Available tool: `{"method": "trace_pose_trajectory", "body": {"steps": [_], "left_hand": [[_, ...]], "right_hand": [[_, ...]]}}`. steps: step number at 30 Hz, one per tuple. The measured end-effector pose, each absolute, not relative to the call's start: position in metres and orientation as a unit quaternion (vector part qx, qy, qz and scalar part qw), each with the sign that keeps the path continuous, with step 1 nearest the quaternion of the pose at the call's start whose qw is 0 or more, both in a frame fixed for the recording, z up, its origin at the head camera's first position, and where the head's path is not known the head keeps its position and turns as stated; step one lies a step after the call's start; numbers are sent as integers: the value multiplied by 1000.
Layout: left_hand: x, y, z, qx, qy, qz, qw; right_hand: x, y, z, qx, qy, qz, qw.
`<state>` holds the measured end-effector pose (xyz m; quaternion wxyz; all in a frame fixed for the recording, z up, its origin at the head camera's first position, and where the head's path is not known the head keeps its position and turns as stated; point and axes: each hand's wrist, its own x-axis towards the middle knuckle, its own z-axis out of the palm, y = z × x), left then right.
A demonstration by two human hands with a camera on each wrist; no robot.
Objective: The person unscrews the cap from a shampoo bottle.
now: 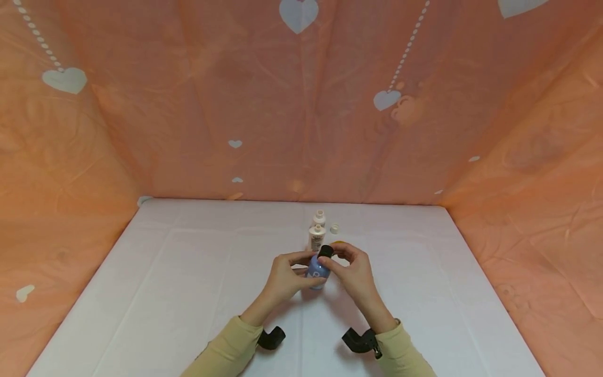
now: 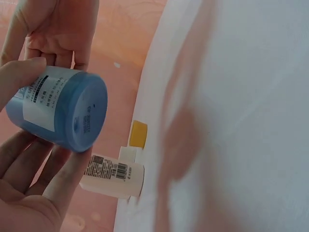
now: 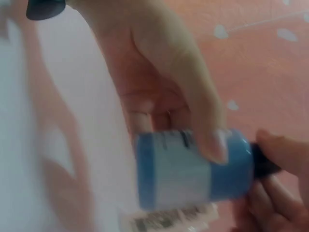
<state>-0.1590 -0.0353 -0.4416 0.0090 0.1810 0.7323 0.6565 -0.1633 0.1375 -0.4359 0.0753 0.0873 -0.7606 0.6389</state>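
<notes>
A blue bottle [image 1: 317,269] with a pale label is held above the table, tilted, its black cap [image 1: 326,251] pointing up and away. My left hand [image 1: 286,276] grips the bottle's body, thumb on the near side and fingers round the far side. With thumb and fingers, my right hand [image 1: 354,268] pinches the black cap. From the left wrist, the bottle's base [image 2: 91,112] faces the camera, and the cap is hidden. The right wrist view is blurred, but the cap [image 3: 264,161] shows between the right thumb and fingers.
Just beyond the hands stand two white bottles, a nearer one [image 1: 316,238] and a farther one [image 1: 320,217], both with uncovered necks. A small white cap [image 1: 334,229] lies beside them. A yellow cap [image 2: 138,134] is partly behind the right hand. Orange cloth [image 1: 301,131] encloses the white table [image 1: 188,272].
</notes>
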Motion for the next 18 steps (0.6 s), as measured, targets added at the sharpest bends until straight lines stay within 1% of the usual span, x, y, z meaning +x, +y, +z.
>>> {"method": "trace_pose_trajectory", "body": {"steps": [5,8,10,13,18], "left_hand": [[-160,-37,-442,189,727,660,20],[-160,-37,-444,196,723,662,23],[-161,-37,-444,199,720,664,23],[-161,-36,-445,204,714,669,25],[-161,-35,-446,197,714,672,20]], "right_hand": [[-165,146,-431,136,-740,658,-10],[-166,148,-430,147,-737,659,-33],[-166,147,-430,154,-741,654,-23],[-164,143,-425,157,-745,648,12],[-158,134,-416,110,-757,640,69]]}}
